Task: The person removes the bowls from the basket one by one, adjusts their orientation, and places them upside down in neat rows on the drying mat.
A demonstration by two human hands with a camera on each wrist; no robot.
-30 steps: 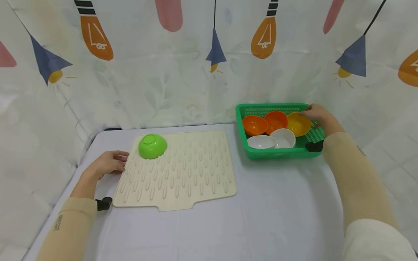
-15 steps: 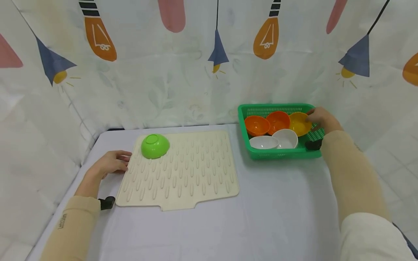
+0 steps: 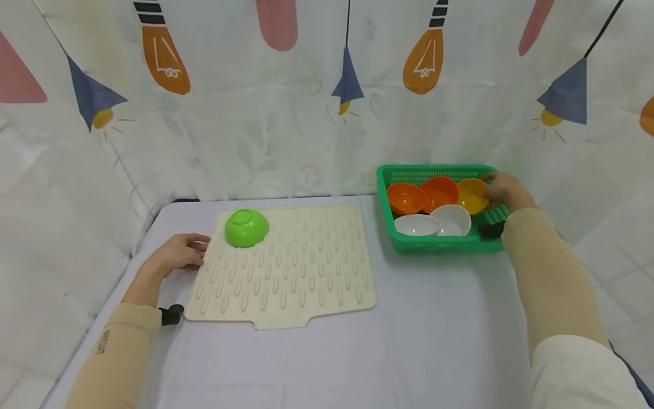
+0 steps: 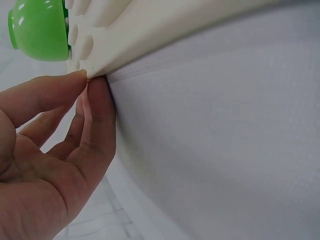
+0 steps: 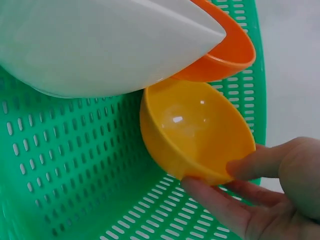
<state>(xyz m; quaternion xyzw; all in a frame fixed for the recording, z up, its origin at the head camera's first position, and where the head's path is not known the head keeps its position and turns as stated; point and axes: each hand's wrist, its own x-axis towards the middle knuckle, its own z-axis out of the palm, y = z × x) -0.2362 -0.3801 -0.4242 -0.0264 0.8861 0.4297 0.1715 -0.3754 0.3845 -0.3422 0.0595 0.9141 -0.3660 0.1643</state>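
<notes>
My right hand [image 3: 503, 190] [image 5: 260, 195] pinches the rim of a yellow bowl [image 3: 471, 195] [image 5: 192, 132] inside the green basket [image 3: 434, 243] [image 5: 65, 175], thumb on top and fingers beneath, the bowl tilted up. Two orange bowls [image 3: 406, 198] and two white bowls [image 3: 418, 225] sit beside it in the basket. My left hand [image 3: 176, 257] [image 4: 55, 155] rests on the table with its fingertips touching the left edge of the cream ridged mat [image 3: 286, 267] [image 4: 150, 25]. A green bowl [image 3: 247, 228] [image 4: 39, 30] lies upside down on the mat's far left corner.
A lilac cloth covers the table [image 3: 434, 329]. Curtains printed with lamps and bulbs close in the back and both sides [image 3: 286, 113]. The basket stands at the far right, close to the right curtain.
The right hand has closed its pinch on the yellow bowl's rim and tipped the bowl up. The left hand stays at the mat's edge. The head view shifted slightly.
</notes>
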